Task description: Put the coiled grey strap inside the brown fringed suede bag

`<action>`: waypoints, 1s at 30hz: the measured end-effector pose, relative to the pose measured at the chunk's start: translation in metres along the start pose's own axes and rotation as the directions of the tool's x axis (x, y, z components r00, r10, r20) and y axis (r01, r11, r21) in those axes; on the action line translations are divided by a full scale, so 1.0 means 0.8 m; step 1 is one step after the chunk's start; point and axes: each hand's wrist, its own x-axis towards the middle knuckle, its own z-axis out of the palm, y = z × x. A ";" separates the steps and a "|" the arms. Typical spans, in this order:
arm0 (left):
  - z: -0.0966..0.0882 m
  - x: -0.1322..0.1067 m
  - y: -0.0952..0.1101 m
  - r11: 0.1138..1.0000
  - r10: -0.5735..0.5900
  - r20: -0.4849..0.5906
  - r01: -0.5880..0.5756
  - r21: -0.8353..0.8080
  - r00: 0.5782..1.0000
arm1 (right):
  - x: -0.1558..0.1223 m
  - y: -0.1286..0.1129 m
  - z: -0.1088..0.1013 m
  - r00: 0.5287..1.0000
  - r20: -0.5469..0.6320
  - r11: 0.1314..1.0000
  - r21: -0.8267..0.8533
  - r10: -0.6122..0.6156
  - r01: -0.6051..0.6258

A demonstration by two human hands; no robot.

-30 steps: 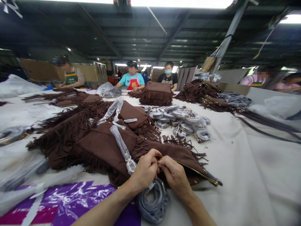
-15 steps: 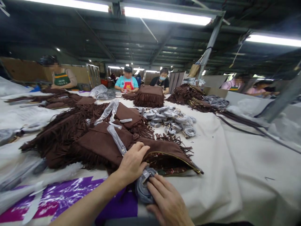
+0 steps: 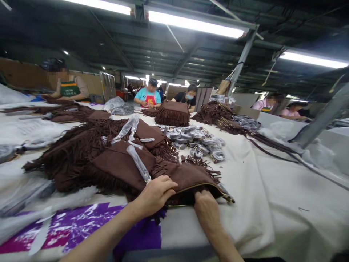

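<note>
A dark brown fringed bag lies in front of me with its gold-zipped mouth gaping towards me. My left hand is closed on the near left edge of that mouth, holding it up. Into the opening reaches my right hand; its fingers are hidden inside, so what they hold does not show. Just above my left hand, a plastic-wrapped strap piece rests on another brown bag. The bag's interior is dark.
More brown fringed bags are heaped to the left. Several wrapped coiled straps form a pile beyond. Purple printed plastic lies near left. Co-workers sit across the table; a grey metal post slants at right.
My right hand has moved right and into the bag's mouth. The grey coiled strap that was between my hands is out of sight. My left hand stays at the edge.
</note>
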 end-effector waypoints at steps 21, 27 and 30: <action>0.010 0.016 0.043 0.934 0.313 0.258 -0.346 0.092 0.914 | -0.010 0.192 -0.003 0.970 0.118 0.952 0.250 -0.213 0.179; 0.027 0.019 0.026 0.942 0.197 0.175 -0.236 0.240 0.965 | -0.012 0.168 -0.068 0.917 0.264 0.882 0.442 -0.299 0.160; 0.040 0.011 0.066 0.968 0.149 0.116 -0.169 0.185 0.982 | -0.024 0.133 -0.107 0.877 0.467 0.761 0.608 -0.113 -0.226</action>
